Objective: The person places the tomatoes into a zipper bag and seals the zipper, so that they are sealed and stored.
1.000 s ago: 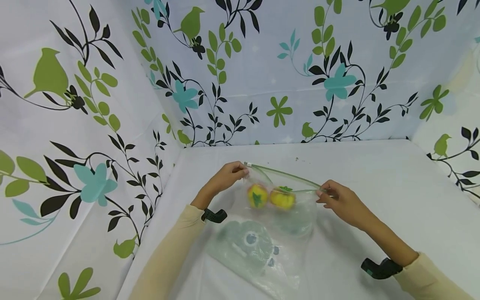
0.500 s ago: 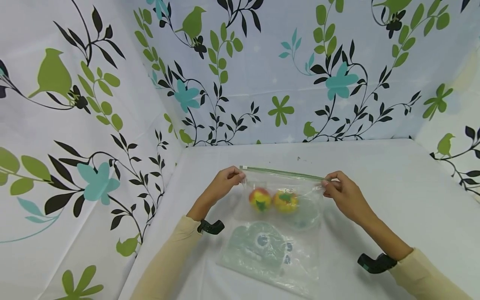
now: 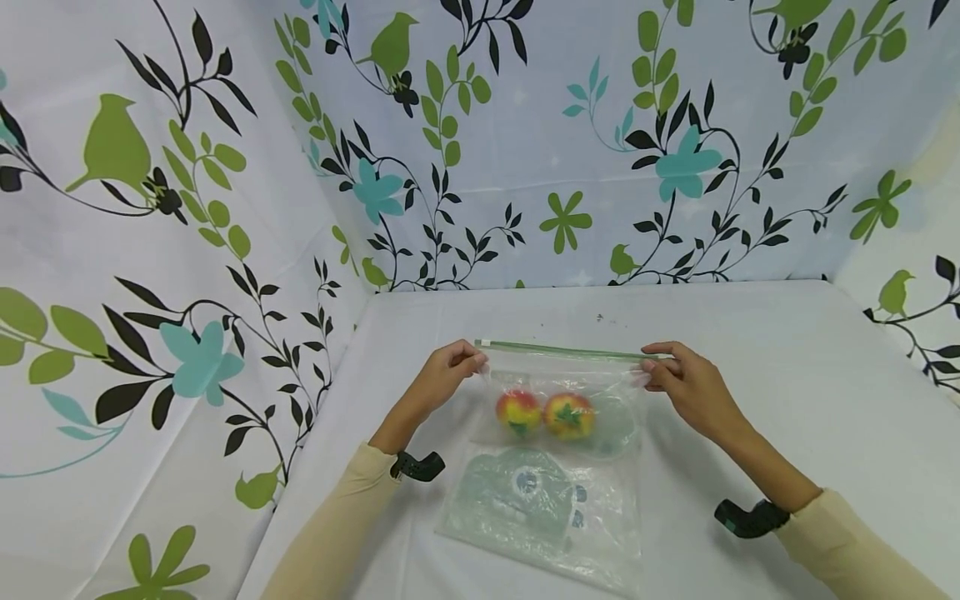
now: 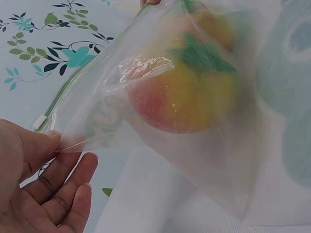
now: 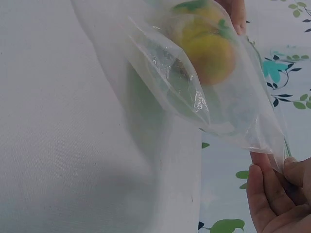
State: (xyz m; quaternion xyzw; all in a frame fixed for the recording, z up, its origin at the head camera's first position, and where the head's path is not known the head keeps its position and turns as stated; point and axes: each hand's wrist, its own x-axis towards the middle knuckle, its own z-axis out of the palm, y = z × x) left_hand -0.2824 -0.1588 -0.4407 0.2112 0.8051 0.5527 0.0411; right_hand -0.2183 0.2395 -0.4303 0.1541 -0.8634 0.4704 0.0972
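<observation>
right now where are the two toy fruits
In the head view the two toy fruits sit inside the clear zip bag, between the left hand and right hand.

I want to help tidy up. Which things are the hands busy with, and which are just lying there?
Busy with:
zip bag, pinched at its top corners by the left hand and the right hand
two toy fruits inside it

Just lying there:
printed plastic bag on the table
</observation>
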